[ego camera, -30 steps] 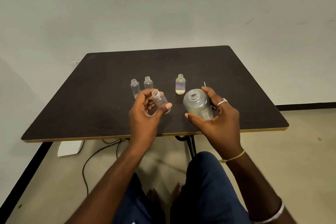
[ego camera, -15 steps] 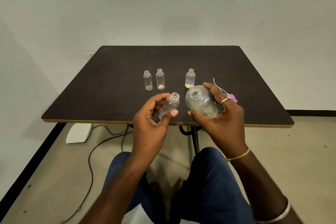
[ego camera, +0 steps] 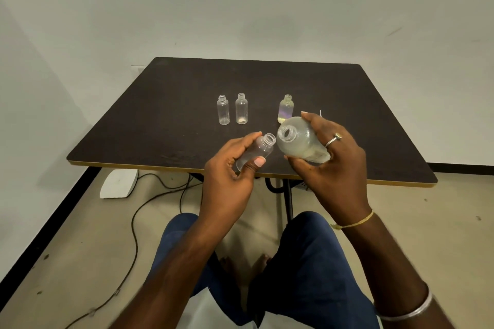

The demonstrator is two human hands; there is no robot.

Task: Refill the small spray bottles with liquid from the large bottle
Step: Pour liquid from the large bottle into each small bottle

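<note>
**Two Open Mouths, One Narrow Target**

We are holding both bottles in the air above the near edge of the table [ego camera: 160, 128], and the pour is not yet running. Our left hand [ego camera: 230, 171] is pinching the empty small spray bottle [ego camera: 258, 151] low on its body. The thumb is lying across the front and the fingers are curling behind. The base is tucking toward the palm at 7 o'clock and the open neck is leaning out toward 1 o'clock.

Our right hand [ego camera: 339, 165] is wrapping the large bottle [ego camera: 299, 141], fingers over the top and thumb underneath. Its body is sitting at 10 o'clock of the hand's middle. Its mouth is turning toward us, just beside the small neck at that neck's 3 o'clock, not over it. We cannot tell whether the two are touching.

What we are risking, in our judgement, is a spill. The wide mouth is dwarfing the narrow one and no funnel is showing, so a quick tip could be sending liquid down the outside of the small bottle. From there it could be running over the fingers and onto our lap [ego camera: 307, 262] below. The small bottle's lean is narrowing the target further, and a wet pinch could be letting it slip.

At 12 o'clock on the table, two clear small bottles [ego camera: 223, 110] [ego camera: 241, 109] are standing empty or nearly so. At 1 o'clock, a third small bottle [ego camera: 286, 109] is showing yellowish liquid. None is wearing a cap.
</note>
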